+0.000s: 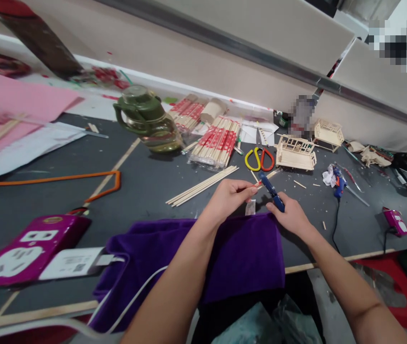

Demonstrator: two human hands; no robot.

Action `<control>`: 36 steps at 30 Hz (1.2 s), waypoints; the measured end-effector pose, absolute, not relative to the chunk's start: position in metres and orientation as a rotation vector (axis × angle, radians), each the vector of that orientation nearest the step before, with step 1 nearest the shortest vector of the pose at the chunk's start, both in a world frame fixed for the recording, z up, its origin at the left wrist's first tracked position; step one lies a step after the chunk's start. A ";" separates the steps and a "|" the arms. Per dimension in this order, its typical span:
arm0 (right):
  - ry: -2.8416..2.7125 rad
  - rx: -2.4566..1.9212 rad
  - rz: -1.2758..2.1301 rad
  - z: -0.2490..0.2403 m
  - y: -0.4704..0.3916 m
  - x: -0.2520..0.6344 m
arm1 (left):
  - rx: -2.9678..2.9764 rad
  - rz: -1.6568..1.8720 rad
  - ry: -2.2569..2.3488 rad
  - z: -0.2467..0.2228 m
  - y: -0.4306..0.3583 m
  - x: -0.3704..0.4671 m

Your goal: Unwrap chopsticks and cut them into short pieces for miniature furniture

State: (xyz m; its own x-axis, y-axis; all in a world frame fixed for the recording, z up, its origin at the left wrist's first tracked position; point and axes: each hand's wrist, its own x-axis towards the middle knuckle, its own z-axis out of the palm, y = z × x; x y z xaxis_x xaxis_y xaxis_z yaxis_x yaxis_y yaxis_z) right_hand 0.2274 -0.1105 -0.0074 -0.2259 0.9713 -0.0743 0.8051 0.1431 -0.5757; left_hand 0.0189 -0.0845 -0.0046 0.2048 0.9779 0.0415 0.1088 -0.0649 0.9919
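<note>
My left hand [232,197], its fingers pinched, holds a thin wooden stick [257,185] with a red mark on it. My right hand [293,216] is closed around a dark blue hand cutter [272,192], whose head meets the stick; its jaws are too small to make out. Just beyond are scissors [260,159] with one yellow and one red handle. A bundle of bare wooden sticks [201,186] lies left of my left hand. Two small wooden models [295,155] shaped like railed benches stand farther back. Both hands are over the near edge of a purple towel [244,258].
Packed chopsticks [215,143] in red and clear wrap lie behind, beside a green-lidded jug [148,119]. A blue glue gun [339,181] with a cord rests to the right. Purple power sockets [27,246] with a white charger [72,263] and cable sit on the left.
</note>
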 end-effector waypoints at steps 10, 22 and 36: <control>-2.138 -1.792 0.650 -0.021 -0.109 0.228 | 1.360 1.047 1.178 0.000 -0.090 0.029; -2.114 -1.776 0.733 0.007 -0.129 0.224 | 1.228 1.006 1.100 -0.002 -0.090 0.027; -2.065 -1.573 0.494 0.001 -0.141 0.228 | 1.313 1.109 1.025 0.012 -0.098 0.026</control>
